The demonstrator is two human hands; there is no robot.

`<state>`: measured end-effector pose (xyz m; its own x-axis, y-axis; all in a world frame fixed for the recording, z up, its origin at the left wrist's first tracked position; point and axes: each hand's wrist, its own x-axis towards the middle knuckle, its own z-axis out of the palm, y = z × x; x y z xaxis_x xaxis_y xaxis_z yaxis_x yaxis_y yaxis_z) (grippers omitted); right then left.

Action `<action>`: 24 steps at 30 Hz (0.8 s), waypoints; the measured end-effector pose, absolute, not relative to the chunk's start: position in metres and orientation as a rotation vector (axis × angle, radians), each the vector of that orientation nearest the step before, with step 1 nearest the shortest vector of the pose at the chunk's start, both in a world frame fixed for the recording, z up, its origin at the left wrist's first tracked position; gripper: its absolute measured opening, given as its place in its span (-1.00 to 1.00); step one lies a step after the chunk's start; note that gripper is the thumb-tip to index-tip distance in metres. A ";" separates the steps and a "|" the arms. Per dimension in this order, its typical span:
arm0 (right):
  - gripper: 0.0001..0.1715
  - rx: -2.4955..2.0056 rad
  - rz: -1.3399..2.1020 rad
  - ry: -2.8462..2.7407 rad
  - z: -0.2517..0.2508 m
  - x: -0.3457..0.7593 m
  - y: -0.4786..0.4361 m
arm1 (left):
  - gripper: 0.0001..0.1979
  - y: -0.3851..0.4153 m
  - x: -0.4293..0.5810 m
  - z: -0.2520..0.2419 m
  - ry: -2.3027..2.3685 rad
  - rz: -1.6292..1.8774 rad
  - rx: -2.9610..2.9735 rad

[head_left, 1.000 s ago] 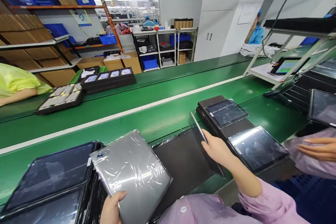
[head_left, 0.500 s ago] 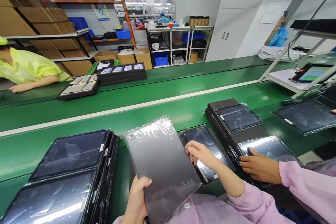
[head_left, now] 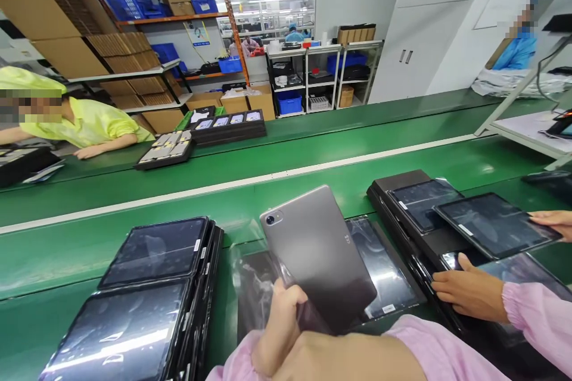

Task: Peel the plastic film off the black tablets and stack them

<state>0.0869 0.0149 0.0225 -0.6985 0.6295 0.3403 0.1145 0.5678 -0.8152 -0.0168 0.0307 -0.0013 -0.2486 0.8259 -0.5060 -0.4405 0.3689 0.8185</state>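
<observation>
Left of me: tray stack (head_left: 147, 286).
Centre: tablet (head_left: 315, 253) over my bag (head_left: 254, 286).
Right: trays (head_left: 413, 202).

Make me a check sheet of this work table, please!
Surface: green belt with a white stripe.
Job's things: grey tablet, back up, over a screen-up tablet; crinkled plastic bag beside it.
Clutter: left trays and right trays of tablets; small-parts trays across the belt.
Hands: left hand grips the grey tablet's lower corner; right forearm crosses below, its hand hidden. A co-worker's hand rests on the right trays.
Cables: one dark cable, far right.
Surroundings: shelves of boxes, white cabinet, person in yellow.
</observation>
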 end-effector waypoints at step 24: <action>-0.41 -1.128 1.349 -1.248 -0.002 0.102 0.049 | -0.29 0.015 -0.012 -0.002 1.295 1.055 1.349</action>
